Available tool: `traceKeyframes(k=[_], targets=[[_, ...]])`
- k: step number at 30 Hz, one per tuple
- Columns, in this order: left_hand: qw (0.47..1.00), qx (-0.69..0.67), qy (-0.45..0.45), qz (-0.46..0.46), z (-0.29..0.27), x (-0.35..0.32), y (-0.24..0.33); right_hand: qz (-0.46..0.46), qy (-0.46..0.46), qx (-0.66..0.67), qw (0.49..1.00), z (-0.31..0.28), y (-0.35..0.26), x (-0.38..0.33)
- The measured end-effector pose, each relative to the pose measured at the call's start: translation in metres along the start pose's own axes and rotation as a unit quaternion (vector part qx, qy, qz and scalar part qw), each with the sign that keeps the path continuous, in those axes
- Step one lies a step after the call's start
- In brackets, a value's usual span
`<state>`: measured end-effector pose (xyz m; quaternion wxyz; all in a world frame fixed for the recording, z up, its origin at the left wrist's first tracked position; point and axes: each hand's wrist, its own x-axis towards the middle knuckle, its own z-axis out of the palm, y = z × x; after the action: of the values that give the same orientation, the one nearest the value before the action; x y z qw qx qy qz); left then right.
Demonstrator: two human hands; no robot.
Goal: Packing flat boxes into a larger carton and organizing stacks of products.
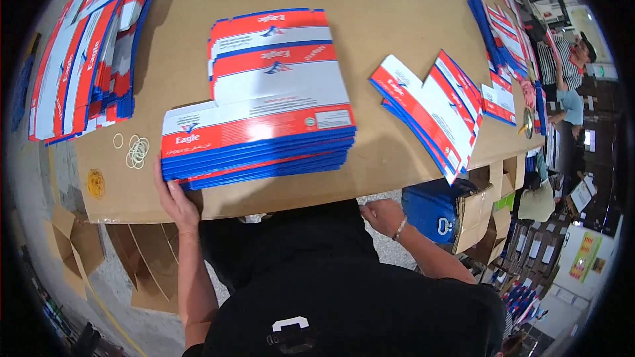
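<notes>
Over on the far left of the brown cardboard-covered tabletop [397,20] there's a fanned pile of flat cartons [86,53], red, white and blue, leaning a bit messily. Just in front of that, a little scatter of pale rubber bands [135,151] and a yellow bunch of bands [96,183] near the edge.

Then the left hand [173,199]: fingers spread loose, pressed up against the lower left corner of the big center stack of flattened cartons [258,139]. It's touching the side of the stack, not wrapped around anything. That stack sits near the front edge, right in front of the person, with a few top sheets slid back and slightly crooked.

The right hand [383,215] is down below the table edge, curled into a loose fist; can't tell if there's anything in it.

Further right, a smaller tilted stack [430,112] hangs over the edge, and more cartons line the right side [503,33]. Open brown boxes [476,215] sit on the floor below.
</notes>
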<state>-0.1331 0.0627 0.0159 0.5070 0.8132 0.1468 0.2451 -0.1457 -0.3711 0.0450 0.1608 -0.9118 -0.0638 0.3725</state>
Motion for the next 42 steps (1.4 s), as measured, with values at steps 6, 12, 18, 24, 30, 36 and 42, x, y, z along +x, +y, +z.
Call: traceKeyframes(k=[6,12,18,24,30,36,42], targets=[[1.0,-0.028,-0.002,-0.006,0.007,-0.001,0.008,-0.201,0.462,-0.104,0.858,-0.121,0.026,0.022],[1.0,-0.02,-0.003,0.005,0.011,0.002,0.004,-0.048,0.229,-0.227,0.945,-0.174,0.083,0.07],[0.999,0.03,0.001,0.038,0.011,0.005,0.005,-0.088,0.186,-0.187,0.961,-0.184,0.116,0.05],[1.0,0.015,-0.003,0.021,0.006,0.0,-0.005,-0.127,0.305,-0.199,0.923,-0.193,0.093,0.077],[0.999,0.024,-0.011,0.03,0.005,0.001,0.001,-0.08,0.211,-0.19,0.955,-0.191,0.077,0.112],[1.0,0.001,0.009,-0.002,0.011,0.003,-0.001,-0.171,0.254,-0.227,0.924,-0.175,0.078,0.098],[0.998,0.058,0.018,-0.028,-0.006,0.0,-0.006,-0.334,0.203,-0.229,0.891,-0.157,0.054,0.075]])
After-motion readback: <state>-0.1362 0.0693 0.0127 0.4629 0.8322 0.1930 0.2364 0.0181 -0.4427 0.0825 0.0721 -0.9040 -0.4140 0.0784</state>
